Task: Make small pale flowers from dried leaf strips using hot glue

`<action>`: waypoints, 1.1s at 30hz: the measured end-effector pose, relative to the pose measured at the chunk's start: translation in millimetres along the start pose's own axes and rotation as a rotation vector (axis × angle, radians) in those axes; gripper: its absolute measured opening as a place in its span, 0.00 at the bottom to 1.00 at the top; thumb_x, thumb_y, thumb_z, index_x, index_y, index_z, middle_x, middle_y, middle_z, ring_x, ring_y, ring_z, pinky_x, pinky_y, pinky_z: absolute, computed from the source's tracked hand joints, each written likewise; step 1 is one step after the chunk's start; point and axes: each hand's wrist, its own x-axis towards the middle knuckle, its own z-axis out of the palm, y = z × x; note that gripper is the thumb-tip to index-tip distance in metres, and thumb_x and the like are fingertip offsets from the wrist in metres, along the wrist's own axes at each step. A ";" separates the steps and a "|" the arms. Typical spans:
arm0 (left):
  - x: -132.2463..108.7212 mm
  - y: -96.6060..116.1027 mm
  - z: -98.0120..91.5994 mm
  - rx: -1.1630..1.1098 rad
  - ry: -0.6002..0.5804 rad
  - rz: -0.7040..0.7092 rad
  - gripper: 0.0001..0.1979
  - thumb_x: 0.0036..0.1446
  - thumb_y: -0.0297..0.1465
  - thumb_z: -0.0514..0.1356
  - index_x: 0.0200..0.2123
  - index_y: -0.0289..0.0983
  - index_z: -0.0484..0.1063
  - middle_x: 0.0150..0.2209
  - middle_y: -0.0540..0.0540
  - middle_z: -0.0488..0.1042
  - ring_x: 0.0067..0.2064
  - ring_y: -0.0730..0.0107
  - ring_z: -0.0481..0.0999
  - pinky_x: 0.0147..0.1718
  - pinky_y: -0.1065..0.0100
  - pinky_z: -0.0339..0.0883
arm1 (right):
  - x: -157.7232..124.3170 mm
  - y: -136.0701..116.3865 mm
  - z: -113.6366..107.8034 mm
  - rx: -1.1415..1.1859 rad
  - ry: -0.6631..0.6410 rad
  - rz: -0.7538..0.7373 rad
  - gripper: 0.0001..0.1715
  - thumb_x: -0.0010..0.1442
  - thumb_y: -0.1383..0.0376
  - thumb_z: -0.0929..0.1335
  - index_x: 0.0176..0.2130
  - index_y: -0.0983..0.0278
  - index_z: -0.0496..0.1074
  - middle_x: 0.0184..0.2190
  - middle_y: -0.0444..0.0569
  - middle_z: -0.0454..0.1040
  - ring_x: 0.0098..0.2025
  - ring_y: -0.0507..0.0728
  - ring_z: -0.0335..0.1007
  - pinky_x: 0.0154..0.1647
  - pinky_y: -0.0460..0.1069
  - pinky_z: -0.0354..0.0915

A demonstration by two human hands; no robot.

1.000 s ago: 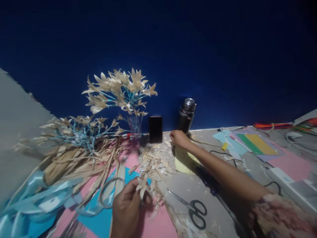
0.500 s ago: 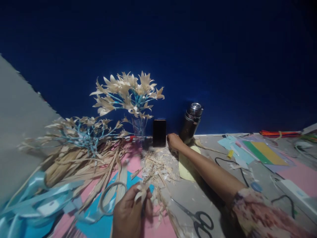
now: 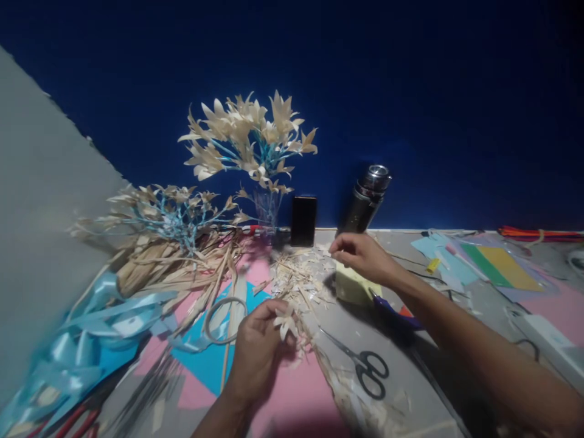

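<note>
In my left hand (image 3: 260, 340), low in the middle of the head view, a small cream husk flower (image 3: 286, 323) is pinched, its petals facing up. My right hand (image 3: 362, 255) hovers in front of the dark flask (image 3: 362, 201), over a yellow paper (image 3: 358, 285). Its thumb and fingers are pressed together; whatever they hold, if anything, is too small to make out. Under the right forearm lies a purple tool (image 3: 392, 311) with a pointed tip, partly hidden. Black-handled scissors (image 3: 370, 368) rest on the table between the arms.
Finished husk flowers (image 3: 246, 137) on blue stems stand in a clear vase by the wall. A phone (image 3: 303, 222) leans beside it. Husk scraps (image 3: 298, 280), blue ribbon (image 3: 109, 322) and a roll of tape (image 3: 212, 322) lie left of centre. Coloured sheets (image 3: 499, 266) lie at right.
My right hand has drawn back from beside the phone to above the yellow paper. My left hand still holds the flower, now with its petals more visible. The view has shifted, uncovering the purple tool.
</note>
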 end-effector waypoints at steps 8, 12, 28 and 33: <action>-16.4 -4.5 30.6 -0.159 -0.168 -0.133 0.14 0.49 0.36 0.74 0.34 0.36 0.76 0.24 0.50 0.73 0.24 0.74 0.69 0.23 0.72 0.66 | -105.1 -20.3 23.7 0.908 -0.076 0.183 0.19 0.53 0.64 0.75 0.44 0.63 0.72 0.30 0.44 0.77 0.29 0.52 0.71 0.32 0.47 0.65; -20.3 -10.8 48.0 -0.028 -0.102 -0.112 0.17 0.45 0.36 0.77 0.32 0.34 0.75 0.26 0.48 0.77 0.25 0.74 0.73 0.27 0.73 0.69 | -119.8 -18.9 33.2 0.814 -0.003 0.140 0.17 0.56 0.69 0.71 0.46 0.62 0.72 0.30 0.43 0.78 0.29 0.52 0.72 0.31 0.47 0.65; -26.0 -30.6 69.5 -0.145 0.001 -0.236 0.18 0.47 0.31 0.75 0.36 0.36 0.69 0.28 0.50 0.77 0.26 0.75 0.75 0.26 0.75 0.67 | -138.1 -3.4 68.8 -0.327 0.665 -0.592 0.19 0.69 0.73 0.62 0.57 0.71 0.69 0.30 0.52 0.78 0.36 0.61 0.71 0.38 0.56 0.61; -23.6 -34.2 70.8 -0.160 0.024 -0.190 0.19 0.46 0.31 0.75 0.35 0.37 0.68 0.25 0.52 0.77 0.24 0.77 0.73 0.25 0.76 0.65 | -138.1 -3.8 73.6 -0.181 0.668 -0.530 0.19 0.66 0.75 0.64 0.56 0.68 0.71 0.31 0.51 0.79 0.36 0.61 0.72 0.38 0.56 0.63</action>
